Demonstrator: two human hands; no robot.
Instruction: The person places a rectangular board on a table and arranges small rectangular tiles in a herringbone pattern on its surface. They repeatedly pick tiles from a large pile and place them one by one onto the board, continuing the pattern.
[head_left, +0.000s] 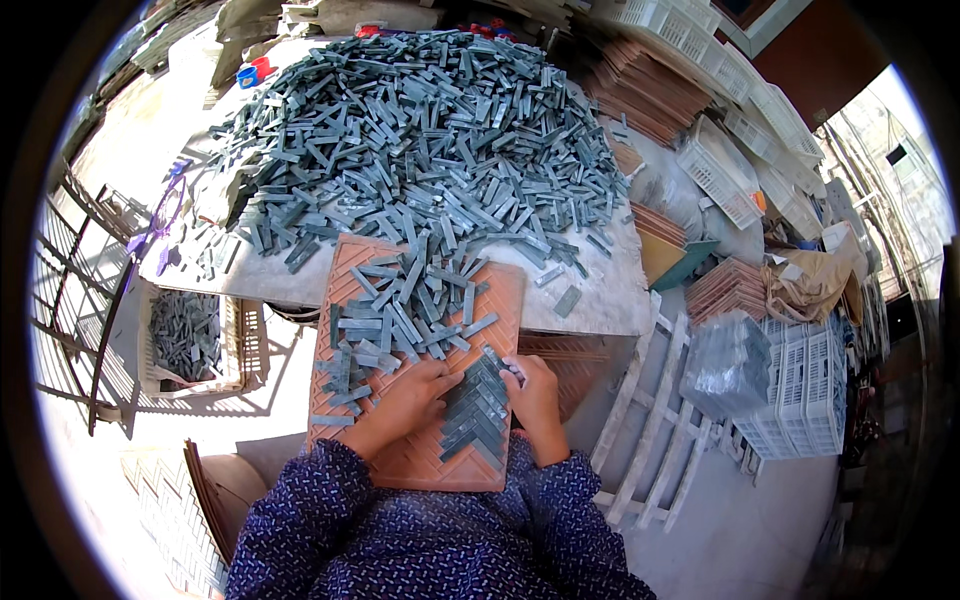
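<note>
A terracotta-coloured tray with a herringbone groove pattern rests in front of me, its far end on the table. Grey-green stone strips lie fitted in a herringbone on its right part; loose strips are heaped over its far and left parts. My left hand is at the left edge of the fitted strips, its fingers closed and their grip hidden. At the far right edge of these strips, my right hand pinches with thumb and fingers. Something small and pale shows at its fingertips, too small to name.
A big pile of stone strips covers much of the pale table. A crate of strips stands at left. To the right are a wooden pallet, white plastic crates and stacked brown trays.
</note>
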